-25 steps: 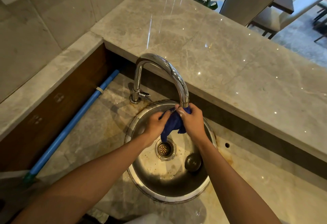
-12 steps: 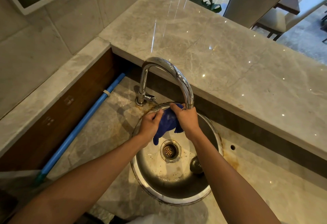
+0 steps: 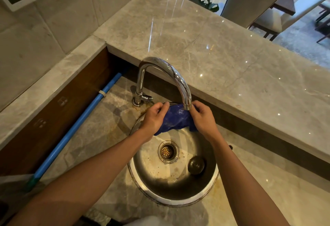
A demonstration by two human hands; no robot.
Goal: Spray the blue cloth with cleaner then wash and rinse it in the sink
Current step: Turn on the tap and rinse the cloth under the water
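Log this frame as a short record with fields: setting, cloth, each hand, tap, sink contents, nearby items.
setting: round metal sink set in a marble counter
cloth: blue cloth, stretched between both hands right under the tap spout
left hand: left hand grips the cloth's left end
right hand: right hand grips the cloth's right end
tap: curved chrome tap; running water cannot be made out
sink contents: drain strainer, dark round plug lying beside it
nearby items: blue pipe along the left ledge
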